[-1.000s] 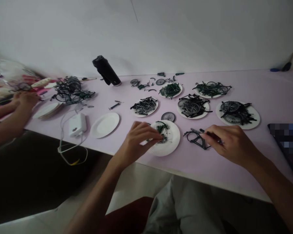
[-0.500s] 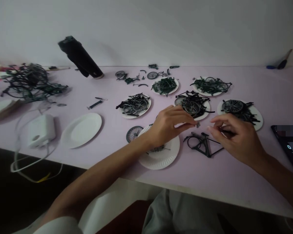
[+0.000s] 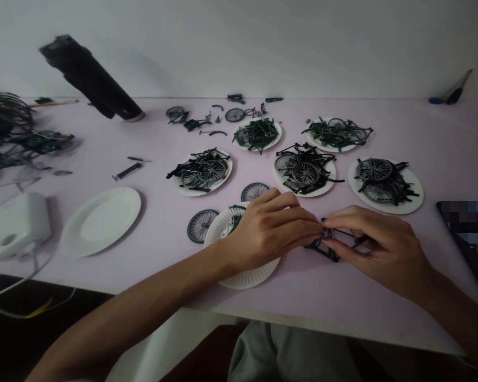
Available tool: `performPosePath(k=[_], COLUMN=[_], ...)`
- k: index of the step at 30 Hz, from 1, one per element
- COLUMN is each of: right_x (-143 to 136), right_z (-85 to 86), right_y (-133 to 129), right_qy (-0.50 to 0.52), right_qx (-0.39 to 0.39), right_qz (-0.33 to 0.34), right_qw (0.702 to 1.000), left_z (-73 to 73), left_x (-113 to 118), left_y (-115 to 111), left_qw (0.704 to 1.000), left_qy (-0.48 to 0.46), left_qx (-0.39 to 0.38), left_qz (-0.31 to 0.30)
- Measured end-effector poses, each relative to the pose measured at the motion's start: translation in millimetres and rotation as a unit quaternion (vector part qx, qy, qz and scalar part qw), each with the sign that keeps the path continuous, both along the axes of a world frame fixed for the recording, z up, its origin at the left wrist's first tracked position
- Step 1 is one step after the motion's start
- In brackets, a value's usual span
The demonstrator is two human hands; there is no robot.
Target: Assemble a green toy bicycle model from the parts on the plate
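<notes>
My left hand [image 3: 276, 225] reaches over a white paper plate [image 3: 249, 276], its fingertips pinched on a small grey part [image 3: 325, 232]. From the other side, the thumb and forefinger of my right hand [image 3: 376, 246] close on the same part. A dark slim piece [image 3: 359, 242] shows under the curled fingers of that hand; its kind is hard to make out. Just below the fingertips lies a black toy bicycle frame [image 3: 322, 249], partly covered by my hands. Green-rimmed spoked wheels [image 3: 202, 226] lie beside the near plate, which bears small parts mostly hidden by my left hand.
Paper plates of toy bicycle parts [image 3: 305, 170] stand behind my hands. A plain paper plate [image 3: 103, 228], a white adapter with cables [image 3: 19, 225] and a black cylindrical object [image 3: 97, 79] are on the left. A phone [image 3: 468, 239] lies at right, a screwdriver [image 3: 458, 93] by the wall.
My hands have come together and lower, over the black frame. The right fingertips, apart before, now meet the small grey part. The view has shifted to the right.
</notes>
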State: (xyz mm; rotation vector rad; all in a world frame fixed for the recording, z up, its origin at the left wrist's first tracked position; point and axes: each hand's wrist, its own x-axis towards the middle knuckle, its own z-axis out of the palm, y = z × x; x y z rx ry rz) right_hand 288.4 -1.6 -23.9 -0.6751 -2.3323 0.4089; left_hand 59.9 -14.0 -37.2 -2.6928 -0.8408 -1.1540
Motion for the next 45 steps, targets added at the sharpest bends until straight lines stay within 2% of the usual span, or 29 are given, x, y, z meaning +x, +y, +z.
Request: performPosePath(k=[5, 11, 16, 24, 45], right_x=[20.8, 50.3, 44.8, 37.2, 35.5], right_z=[3.7, 4.3, 6.8, 9.5, 7.9], right_y=[4.5, 14.9, 11.0, 9.6, 7.8], right_qy=[-0.086, -0.18, -0.212, -0.261, -0.272], right_qx=[-0.057, -0.139, -0.19, -0.269, -0.253], right_qz=[0.012, 0.013, 0.026, 0.027, 0.027], right_qw=[0.995, 0.974, 0.958, 0.927, 0.928], left_z=[3.2, 3.0, -1.6, 0.0, 2.3], left_x=[-5.8, -17.7, -17.7, -17.3, -14.6], left_y=[5.7, 15.1, 16.3, 15.9, 12.3], left_qw=[0.999, 0.996, 0.995, 0.995, 0.996], left_qy=[0.044, 0.073, 0.082, 0.088, 0.087], left_qx=[0.016, -0.009, -0.021, -0.027, -0.013], left_qz=[-0.005, 0.047, 0.046, 0.047, 0.033])
